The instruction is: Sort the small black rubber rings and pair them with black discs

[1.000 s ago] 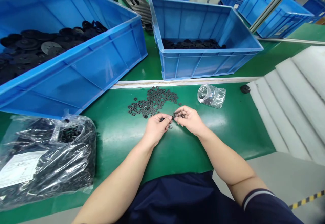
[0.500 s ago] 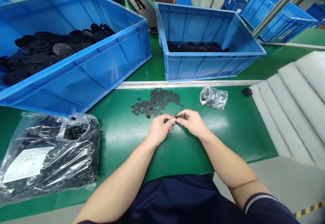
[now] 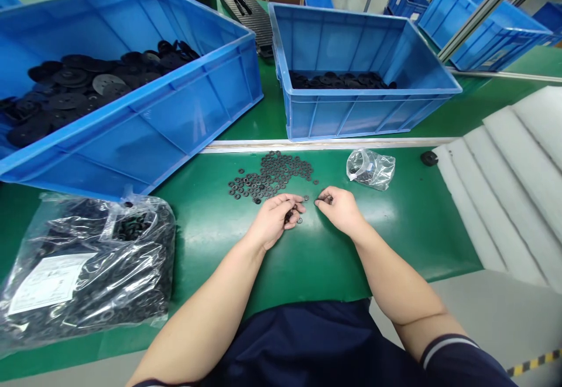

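Left hand (image 3: 273,218), one: yours, fingers curled loosely round small dark parts (image 3: 288,216), thumb near the forefinger. Right hand (image 3: 341,208), one: yours, well apart from the left's palm, fingers drawn in narrow; something dark shows among them, but you cannot tell what is gripped.

Rings (image 3: 281,167), black, many: spread flat on your green table (image 3: 211,270), just beyond your left hand. Thin ring (image 3: 300,221), one: on the table, just beside your left fingers. Small ring (image 3: 306,198), one: between your hands, near the left fingertips; whether they touch it, you cannot tell.

Clear bag (image 3: 381,170), small: beyond your right hand, dark pieces inside. Blue bin (image 3: 351,113), one: behind the rings, black parts within.
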Motion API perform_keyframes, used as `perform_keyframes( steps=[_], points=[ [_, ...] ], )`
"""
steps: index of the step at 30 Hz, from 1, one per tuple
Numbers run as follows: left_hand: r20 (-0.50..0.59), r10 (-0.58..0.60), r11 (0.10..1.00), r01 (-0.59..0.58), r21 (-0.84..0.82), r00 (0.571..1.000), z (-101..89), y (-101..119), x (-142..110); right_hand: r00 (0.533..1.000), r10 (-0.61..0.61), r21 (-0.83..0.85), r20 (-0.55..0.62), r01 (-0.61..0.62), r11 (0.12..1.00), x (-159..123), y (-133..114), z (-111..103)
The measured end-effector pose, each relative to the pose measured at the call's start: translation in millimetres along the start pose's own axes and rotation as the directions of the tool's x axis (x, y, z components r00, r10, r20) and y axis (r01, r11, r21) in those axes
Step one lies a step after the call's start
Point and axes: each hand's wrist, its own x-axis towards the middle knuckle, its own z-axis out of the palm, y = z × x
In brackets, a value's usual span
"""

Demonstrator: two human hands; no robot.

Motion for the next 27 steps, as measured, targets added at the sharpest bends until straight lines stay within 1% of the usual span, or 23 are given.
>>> perform_keyframes(
  steps=[2, 3, 4, 5, 7, 8, 9, 10, 11, 13, 16, 18, 20, 22, 27],
  points=[
    [0.032, -0.013, 1.000, 0.014, -0.007, 0.999, 0.6, 0, 0, 0.999, -0.001, 0.078, -0.041, 0.004, 0.997, 1, 0, 1],
    [0.038, -0.015, 1.000, 0.016, -0.012, 0.999, 1.1, -1, 0, 1.000, 0.014, 0.161, -0.027, -0.009, 0.987, 1, 0, 1],
    [0.038, -0.015, 1.000, 0.016, -0.019, 0.999, 1.6, -1, -1, 0.999, 0.037, 0.268, 0.013, -0.039, 0.963, 1, -1, -1],
    [0.038, -0.016, 0.999, 0.017, -0.027, 0.999, 2.0, -2, -1, 0.996, 0.061, 0.387, 0.069, -0.083, 0.918, 2, -1, -2],
    [0.046, -0.027, 0.999, 0.029, -0.041, 0.999, 1.9, -2, -1, 0.979, 0.089, 0.598, 0.185, -0.184, 0.780, 2, -3, -7],
    [0.053, -0.037, 0.998, 0.039, -0.046, 0.998, 1.5, -2, -1, 0.969, 0.089, 0.670, 0.230, -0.224, 0.708, 2, -5, -9],
    [0.059, -0.047, 0.997, 0.050, -0.052, 0.997, 0.9, -1, 0, 0.961, 0.082, 0.718, 0.265, -0.253, 0.649, 2, -6, -11],
    [0.066, -0.056, 0.996, 0.060, -0.061, 0.996, 0.2, -1, 0, 0.954, 0.072, 0.745, 0.290, -0.272, 0.609, 2, -7, -13],
    [0.072, -0.062, 0.995, 0.068, -0.074, 0.995, -0.5, 0, 0, 0.948, 0.064, 0.754, 0.312, -0.288, 0.590, 1, -8, -14],
    [0.071, -0.067, 0.992, 0.074, -0.105, 0.995, -1.8, 2, 0, 0.939, 0.056, 0.736, 0.338, -0.301, 0.606, 0, -11, -15],
    [0.049, -0.056, 0.988, 0.063, -0.141, 0.997, -3.1, 3, 1, 0.924, 0.034, 0.634, 0.382, -0.289, 0.718, -3, -12, -16],
    [0.042, -0.053, 0.987, 0.059, -0.149, 0.998, -3.5, 3, 1, 0.893, 0.021, 0.533, 0.449, -0.287, 0.796, -3, -11, -16],
    [0.040, -0.052, 0.987, 0.057, -0.153, 0.998, -3.3, 2, 1, 0.872, 0.031, 0.457, 0.488, -0.285, 0.842, -2, -9, -15],
    [0.040, -0.051, 0.987, 0.056, -0.149, 0.998, -2.6, 1, 0, 0.884, 0.041, 0.445, 0.466, -0.274, 0.852, 0, -6, -11],
    [0.054, -0.065, 0.993, 0.070, -0.097, 0.996, -0.5, 2, 0, 0.942, 0.043, 0.537, 0.333, -0.227, 0.812, 7, -4, 1]
  ],
)
